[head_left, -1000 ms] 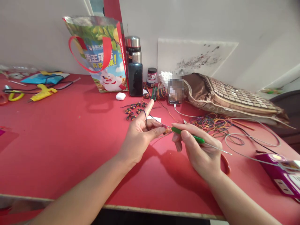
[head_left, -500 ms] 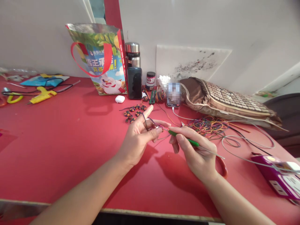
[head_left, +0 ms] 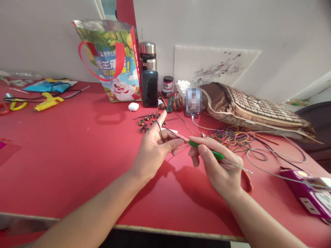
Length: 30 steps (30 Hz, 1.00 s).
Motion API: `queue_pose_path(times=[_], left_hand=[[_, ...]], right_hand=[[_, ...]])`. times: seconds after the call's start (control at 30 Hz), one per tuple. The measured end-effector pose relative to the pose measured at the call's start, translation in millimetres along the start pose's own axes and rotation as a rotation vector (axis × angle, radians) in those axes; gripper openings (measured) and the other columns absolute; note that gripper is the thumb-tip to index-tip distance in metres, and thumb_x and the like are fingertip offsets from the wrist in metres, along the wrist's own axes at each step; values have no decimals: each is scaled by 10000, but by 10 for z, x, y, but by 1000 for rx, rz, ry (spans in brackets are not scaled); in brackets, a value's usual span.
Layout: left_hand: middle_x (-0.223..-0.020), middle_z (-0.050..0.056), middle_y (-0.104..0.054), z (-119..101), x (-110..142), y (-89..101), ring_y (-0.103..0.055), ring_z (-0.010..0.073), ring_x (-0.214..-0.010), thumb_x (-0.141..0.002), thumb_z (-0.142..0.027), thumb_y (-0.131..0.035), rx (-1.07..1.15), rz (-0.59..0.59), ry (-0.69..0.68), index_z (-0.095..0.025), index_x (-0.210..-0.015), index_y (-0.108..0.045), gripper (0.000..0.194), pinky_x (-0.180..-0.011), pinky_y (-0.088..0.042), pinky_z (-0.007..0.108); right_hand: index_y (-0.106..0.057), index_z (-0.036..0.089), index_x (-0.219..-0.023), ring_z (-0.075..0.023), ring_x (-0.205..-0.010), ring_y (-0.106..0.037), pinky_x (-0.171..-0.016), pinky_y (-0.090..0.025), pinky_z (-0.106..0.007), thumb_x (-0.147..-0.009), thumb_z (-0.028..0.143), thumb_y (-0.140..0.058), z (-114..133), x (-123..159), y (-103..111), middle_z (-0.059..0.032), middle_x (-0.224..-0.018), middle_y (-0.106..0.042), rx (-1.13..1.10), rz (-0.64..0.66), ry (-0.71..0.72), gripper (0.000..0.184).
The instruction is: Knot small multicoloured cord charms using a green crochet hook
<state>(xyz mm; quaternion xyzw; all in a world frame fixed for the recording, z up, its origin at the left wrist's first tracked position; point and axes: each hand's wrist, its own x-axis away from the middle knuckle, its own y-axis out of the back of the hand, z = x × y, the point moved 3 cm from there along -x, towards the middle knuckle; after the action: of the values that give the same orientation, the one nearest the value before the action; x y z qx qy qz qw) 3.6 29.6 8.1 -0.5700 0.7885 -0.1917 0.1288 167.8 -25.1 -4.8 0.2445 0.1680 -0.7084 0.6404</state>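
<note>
My left hand [head_left: 151,150] is pinched, thumb against fingers, on a small piece of yarn work mostly hidden by the fingertips. Dark yarn [head_left: 158,126] loops around its raised index finger and runs down to the pinch. In my right hand [head_left: 223,165], a crochet hook [head_left: 217,155] with a green grip is held like a pen. Its thin metal back end sticks out past the hand, while its front tip meets the yarn work at the left fingertips. Just behind the left hand lie several small multicoloured crocheted pieces [head_left: 147,118].
A tangle of colourful yarn [head_left: 232,136] and a white cable [head_left: 249,155] lie right of my hands. Orange-handled scissors [head_left: 247,181] are partly under my right wrist. Behind stand a phone [head_left: 193,101], a dark phone [head_left: 150,89] and a bag [head_left: 111,62]. A glue gun [head_left: 48,102] lies left.
The camera view has shifted slightly. The left fingers have drawn in a little, the hook's grip sits closer to the left fingertips, and a white strip now shows behind the left hand.
</note>
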Motion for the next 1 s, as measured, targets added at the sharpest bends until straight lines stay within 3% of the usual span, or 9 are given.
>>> queue_pose_path(times=[0.2, 0.4, 0.53, 0.7, 0.87, 1.0], left_hand=[[-779, -27, -786, -10, 17, -7, -578, 106, -626, -783, -185, -914, -8, -24, 14, -181, -1746, -111, 1254, -653, -452, 261], [-754, -24, -776, 47, 10, 7, -568, 101, -636, -709, -194, -962, 42, -47, 102, -130, -1735, -148, 1312, -652, -423, 260], [-710, -59, -741, 57, 22, -21, -563, 90, -622, -705, -174, -959, 85, -29, 111, -167, -1733, -192, 1283, -690, -443, 261], [-749, -45, -764, 49, 33, -44, -683, 128, -733, -778, -133, -889, 79, 2, 89, -231, -1730, -238, 1157, -762, -485, 269], [-734, -48, -756, 96, 43, -51, -657, 122, -725, -795, -128, -866, -15, -35, 47, -231, -1715, -297, 1087, -772, -488, 270], [-714, -65, -730, 136, 28, -68, -636, 119, -707, -756, -138, -909, 21, -37, 47, -220, -1722, -266, 1163, -782, -493, 282]], right_hand=[[-800, 335, -1261, -80, -615, -648, -585, -545, -246, -1059, 140, -620, 10, -2, -7, 25, -843, -746, 3, -32, 15, 333], [-801, 333, -1271, -106, -646, -661, -588, -552, -272, -1062, 170, -625, -26, 36, -13, 2, -861, -761, -34, -45, -24, 319], [-816, 328, -1246, -118, -651, -661, -577, -541, -277, -1061, 212, -640, -60, 43, -23, -12, -860, -765, -107, -72, -58, 280], [-833, 325, -1196, -112, -616, -641, -549, -520, -265, -1070, 240, -631, -71, 30, -15, -3, -808, -749, -129, -74, -95, 253], [-815, 307, -1224, -100, -604, -611, -566, -509, -264, -1053, 171, -631, -39, 10, -34, 15, -792, -720, 88, -51, -39, 285], [-794, 252, -1259, -116, -678, -631, -645, -536, -278, -1002, 93, -662, 22, 14, -84, 1, -815, -711, 319, -56, 134, 329]])
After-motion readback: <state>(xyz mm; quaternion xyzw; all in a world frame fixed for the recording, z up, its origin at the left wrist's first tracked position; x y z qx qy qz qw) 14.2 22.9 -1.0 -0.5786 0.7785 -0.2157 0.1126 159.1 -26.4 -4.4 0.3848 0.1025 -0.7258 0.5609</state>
